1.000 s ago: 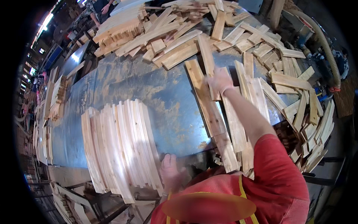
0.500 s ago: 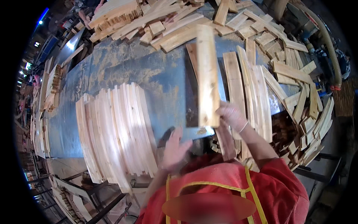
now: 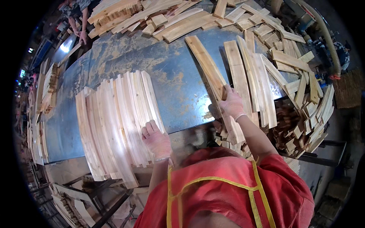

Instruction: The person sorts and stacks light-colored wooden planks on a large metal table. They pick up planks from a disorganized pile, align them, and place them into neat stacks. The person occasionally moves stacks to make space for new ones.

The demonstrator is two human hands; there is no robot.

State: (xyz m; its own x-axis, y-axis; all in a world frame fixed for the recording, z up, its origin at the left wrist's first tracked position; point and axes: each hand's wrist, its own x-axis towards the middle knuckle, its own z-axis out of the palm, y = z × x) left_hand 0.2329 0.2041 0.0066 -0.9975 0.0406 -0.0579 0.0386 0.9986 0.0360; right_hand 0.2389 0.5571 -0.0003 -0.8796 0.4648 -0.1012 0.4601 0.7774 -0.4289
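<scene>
**Two hands among wooden slats**

On the blue table (image 3: 178, 79), which is worn and dusty, many pale wooden slats lie in groups. The right hand (image 3: 232, 104) is closed around a long slat (image 3: 207, 64), with the fingers wrapped over its near part. This slat lies diagonally on the table, its far end pointing away toward the upper left, and its near end is at the front edge of the table. Just to the right of it, a few similar long slats (image 3: 251, 76) lie side by side, partly over the table edge.

The left hand (image 3: 156, 140) lies flat and open, with fingers a little spread, on the near right end of a row of slats (image 3: 114, 121). It grips nothing; it only presses on top. The slats of this row are packed tightly, side by side, and their near ends go past the front edge of the table.

At the far side of the table there is a loose heap of boards (image 3: 152, 15). To the right, a messy pile of short offcuts (image 3: 304, 102) lies near a ribbed hose (image 3: 329, 38). At the far left corner another person (image 3: 78, 15) stands by the table.
</scene>
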